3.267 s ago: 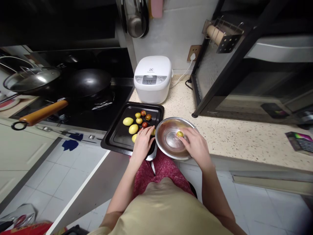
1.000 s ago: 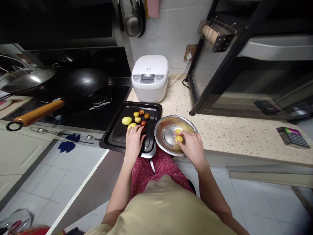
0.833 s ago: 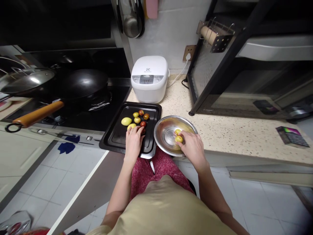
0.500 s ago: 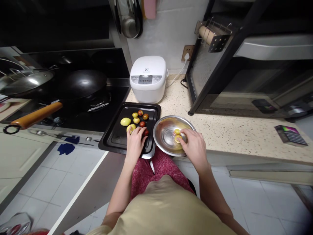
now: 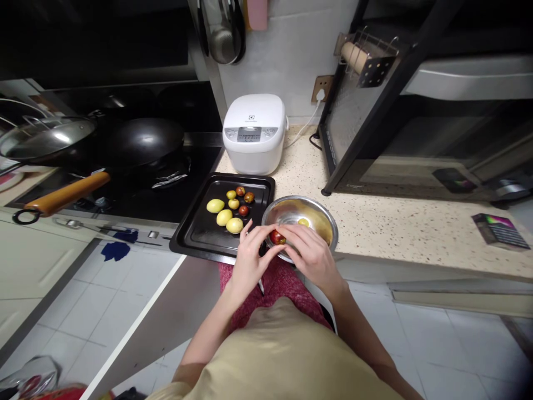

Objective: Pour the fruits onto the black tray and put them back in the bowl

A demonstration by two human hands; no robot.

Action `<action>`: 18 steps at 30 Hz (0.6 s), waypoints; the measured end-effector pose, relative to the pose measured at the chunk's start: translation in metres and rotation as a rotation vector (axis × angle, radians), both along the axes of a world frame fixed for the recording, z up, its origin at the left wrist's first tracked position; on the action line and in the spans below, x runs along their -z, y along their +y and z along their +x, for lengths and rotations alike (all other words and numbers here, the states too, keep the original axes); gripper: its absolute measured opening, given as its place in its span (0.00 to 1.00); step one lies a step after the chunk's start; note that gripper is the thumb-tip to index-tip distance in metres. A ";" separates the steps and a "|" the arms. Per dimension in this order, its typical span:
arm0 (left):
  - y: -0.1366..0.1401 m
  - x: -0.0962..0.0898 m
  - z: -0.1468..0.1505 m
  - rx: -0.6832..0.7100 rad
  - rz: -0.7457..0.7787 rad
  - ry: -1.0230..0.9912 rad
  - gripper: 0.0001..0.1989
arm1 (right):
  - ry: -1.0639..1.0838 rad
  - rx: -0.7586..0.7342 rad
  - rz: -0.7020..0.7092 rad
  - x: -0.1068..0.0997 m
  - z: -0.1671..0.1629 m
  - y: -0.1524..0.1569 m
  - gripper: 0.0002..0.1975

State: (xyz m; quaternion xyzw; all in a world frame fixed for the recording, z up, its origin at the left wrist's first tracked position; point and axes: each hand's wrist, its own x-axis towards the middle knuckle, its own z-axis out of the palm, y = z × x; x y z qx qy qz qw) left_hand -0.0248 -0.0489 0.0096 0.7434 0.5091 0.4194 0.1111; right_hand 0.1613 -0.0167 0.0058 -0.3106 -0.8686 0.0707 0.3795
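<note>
My left hand (image 5: 250, 253) and my right hand (image 5: 312, 256) meet over the near left part of a steel bowl (image 5: 333, 222). Between their fingertips is a red-brown jujube (image 5: 277, 238), pinched from both sides and partly covered by fingers. A yellow jujube (image 5: 303, 222) lies inside the bowl, beyond my right fingers; the rest of the bowl's bottom is hidden. Left of the bowl, a black baking tray (image 5: 195, 236) bears several jujubes. Larger yellow ones (image 5: 224, 217) lie along its middle, and smaller yellow and red-brown ones (image 5: 244, 210) sit farther back.
Behind the tray stands a white rice cooker (image 5: 254, 136), its cord plugged into the wall. A wok (image 5: 144, 141) with a wooden handle sits on the stove at left. An oven (image 5: 449, 144) and a small dark box (image 5: 499, 231) are at right. A door panel juts out below the tray.
My left hand has moved right, from the tray to the bowl, and a red-brown jujube has left the tray. My right hand has shifted left to meet it.
</note>
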 end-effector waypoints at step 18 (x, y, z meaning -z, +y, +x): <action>0.004 -0.002 -0.013 -0.063 -0.037 0.136 0.13 | -0.355 0.115 -0.219 0.004 0.023 0.038 0.11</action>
